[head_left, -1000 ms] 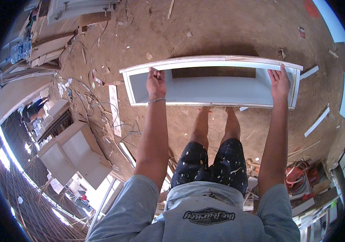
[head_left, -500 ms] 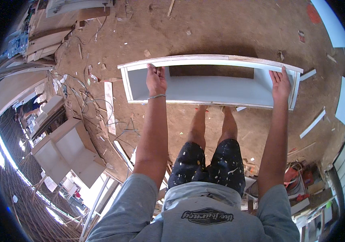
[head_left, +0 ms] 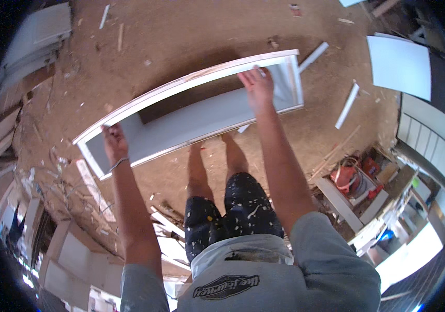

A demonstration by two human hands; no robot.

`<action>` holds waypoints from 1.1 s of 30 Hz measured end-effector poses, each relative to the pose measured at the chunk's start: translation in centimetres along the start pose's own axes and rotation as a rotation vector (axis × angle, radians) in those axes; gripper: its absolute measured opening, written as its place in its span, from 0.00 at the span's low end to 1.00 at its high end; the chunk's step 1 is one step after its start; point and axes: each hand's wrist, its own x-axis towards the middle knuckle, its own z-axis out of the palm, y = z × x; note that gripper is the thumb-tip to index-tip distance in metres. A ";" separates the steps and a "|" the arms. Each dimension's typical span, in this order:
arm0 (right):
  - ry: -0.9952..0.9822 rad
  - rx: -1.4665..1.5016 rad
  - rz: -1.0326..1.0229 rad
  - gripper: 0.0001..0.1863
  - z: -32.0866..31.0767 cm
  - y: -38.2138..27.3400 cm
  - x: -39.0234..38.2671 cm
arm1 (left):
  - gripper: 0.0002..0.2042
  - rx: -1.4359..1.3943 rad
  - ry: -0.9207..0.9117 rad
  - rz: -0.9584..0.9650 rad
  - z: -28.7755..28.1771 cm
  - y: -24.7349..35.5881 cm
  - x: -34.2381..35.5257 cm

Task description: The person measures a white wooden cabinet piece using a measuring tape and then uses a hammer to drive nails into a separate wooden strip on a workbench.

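Note:
A long, shallow white box frame (head_left: 186, 113) with raw wood edging hangs tilted in front of my legs, its left end lower in the picture than its right. My left hand (head_left: 115, 139) grips the upper rim near the left end, fingers curled at the edge. My right hand (head_left: 258, 86) holds the same rim near the right end, fingertips against the white inner strip. A rectangular opening in the box shows the brown floor through it.
Scrap strips (head_left: 346, 106) lie on the dirt floor. White panels (head_left: 399, 67) are at upper right. A red coiled tool (head_left: 346, 174) sits among wood scraps at lower right, and cabinet boxes (head_left: 76, 260) at lower left. Another person (head_left: 13, 229) is at the far left.
The view has turned. The box and both my hands now appear further left and slanted, with the left end dropped and the right end raised in the picture.

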 end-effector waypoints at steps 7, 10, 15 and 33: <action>-0.014 -0.069 -0.024 0.17 0.3 -2.2 -0.3 | 0.16 0.036 0.098 0.071 0.2 -0.5 -0.2; 0.017 -0.063 0.009 0.08 0.6 -2.7 -0.4 | 0.16 0.023 0.069 0.058 0.2 0.0 -0.3; 0.029 -0.080 0.053 0.14 0.9 -3.7 -0.1 | 0.16 0.023 0.171 0.081 1.3 -0.5 -1.0; 0.062 -0.265 -0.044 0.24 -0.6 -5.1 2.5 | 0.15 -0.018 0.128 0.054 -0.3 -0.1 0.2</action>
